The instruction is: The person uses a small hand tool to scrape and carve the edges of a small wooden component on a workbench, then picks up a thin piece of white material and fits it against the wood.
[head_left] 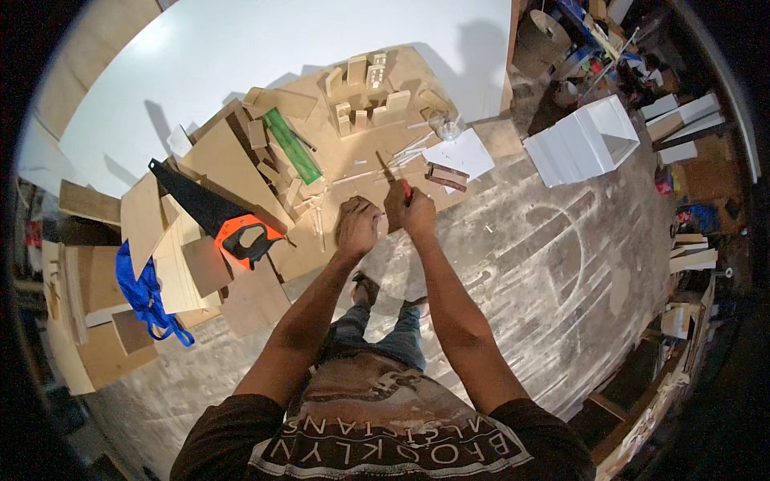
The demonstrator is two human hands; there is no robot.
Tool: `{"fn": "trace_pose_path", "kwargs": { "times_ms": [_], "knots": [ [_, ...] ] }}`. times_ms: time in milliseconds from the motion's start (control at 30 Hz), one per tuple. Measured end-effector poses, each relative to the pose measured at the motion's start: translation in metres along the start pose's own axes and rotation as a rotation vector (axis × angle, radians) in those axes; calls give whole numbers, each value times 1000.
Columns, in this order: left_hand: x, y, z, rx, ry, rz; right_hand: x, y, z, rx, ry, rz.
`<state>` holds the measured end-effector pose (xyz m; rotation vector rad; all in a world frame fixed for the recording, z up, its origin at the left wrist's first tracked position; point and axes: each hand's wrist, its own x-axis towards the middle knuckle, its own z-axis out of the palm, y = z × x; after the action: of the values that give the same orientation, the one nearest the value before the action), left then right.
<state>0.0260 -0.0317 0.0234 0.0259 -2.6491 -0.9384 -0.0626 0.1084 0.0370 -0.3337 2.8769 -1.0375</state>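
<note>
My right hand is closed on a red-handled tool with a narrow blade, perhaps a knife, angled away from me. My left hand is curled beside it at the near edge of the plywood board; it seems to pinch something small and pale, too small to name. Beyond them lie thin wooden sticks, a brown block on white paper, and a clear container. Small upright wooden pieces stand farther back, with a green strip to their left.
An orange-handled saw lies on stacked wooden sheets at left, near a blue bag. Behind is a white tabletop. A white box stands at right, with offcuts and clutter along the right side. My feet are on the concrete floor.
</note>
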Motion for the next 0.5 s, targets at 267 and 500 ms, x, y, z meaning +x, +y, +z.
{"fn": "trace_pose_path", "kwargs": {
  "times_ms": [267,500],
  "knots": [
    [-8,11,-6,-408,65,-361,25,41,-6,-23,109,44],
    [-13,13,4,-1199,74,-723,-37,37,-20,714,-13,303]
  ]
}}
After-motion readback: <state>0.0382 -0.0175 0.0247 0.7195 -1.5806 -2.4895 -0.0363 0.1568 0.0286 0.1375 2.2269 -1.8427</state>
